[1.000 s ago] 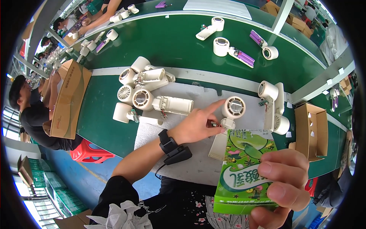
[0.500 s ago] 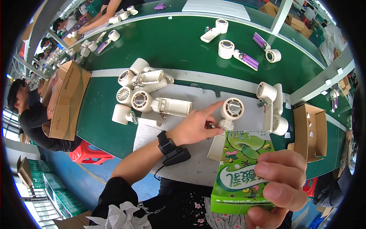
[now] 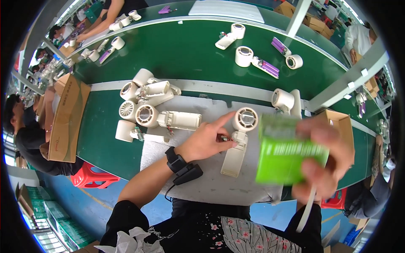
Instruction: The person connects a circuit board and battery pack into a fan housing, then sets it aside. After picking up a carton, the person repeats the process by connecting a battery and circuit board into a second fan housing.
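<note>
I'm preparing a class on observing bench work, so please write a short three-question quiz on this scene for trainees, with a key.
1. Multiple choice: what is the right hand holding?
A) a screwdriver
B) a green carton
C) a roll of tape

2. True or false: the left hand is touching a white fan unit.

3. Short answer: on which of the person's wrists is the black wristband?

Key: 1. B. 2. True. 3. The left.
</note>
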Tool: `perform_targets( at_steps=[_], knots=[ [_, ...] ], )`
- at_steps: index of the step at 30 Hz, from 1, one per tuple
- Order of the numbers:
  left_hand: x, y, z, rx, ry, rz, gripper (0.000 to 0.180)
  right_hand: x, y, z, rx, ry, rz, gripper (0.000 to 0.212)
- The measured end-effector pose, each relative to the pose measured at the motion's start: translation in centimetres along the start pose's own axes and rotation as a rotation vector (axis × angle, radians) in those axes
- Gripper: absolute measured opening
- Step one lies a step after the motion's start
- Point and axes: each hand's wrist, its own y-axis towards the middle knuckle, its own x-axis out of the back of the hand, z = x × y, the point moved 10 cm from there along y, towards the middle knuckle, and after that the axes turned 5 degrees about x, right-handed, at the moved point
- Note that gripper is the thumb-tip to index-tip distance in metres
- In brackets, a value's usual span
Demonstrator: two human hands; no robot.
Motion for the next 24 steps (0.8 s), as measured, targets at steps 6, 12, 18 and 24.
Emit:
perform_targets(
  at_steps=[6,12,18,24],
  knots=[
    [0.5,-0.4,-0.3,0.128,-0.024,0.028,0.079,6.3,-2.3,-7.2,-0.212,-0.524,-0.050,0.033],
    [0.6,-0.5,-0.3,0.082,-0.010,0.021,0.082,10.9,-10.6,-12.1,-0.776,-0.680,0.101,0.038],
    [0.7,-0.8,-0.2,-0.003,0.009,-0.023,0.085,13.0,-18.0,-14.0,-0.948,-0.844,0.286,0.043],
    [0.3,-0.7,-0.2,-0.046,-0.013,-0.028,0.083,15.7,-21.5,-14.2,-1.199,-0.654,0.227,0.050]
  ],
)
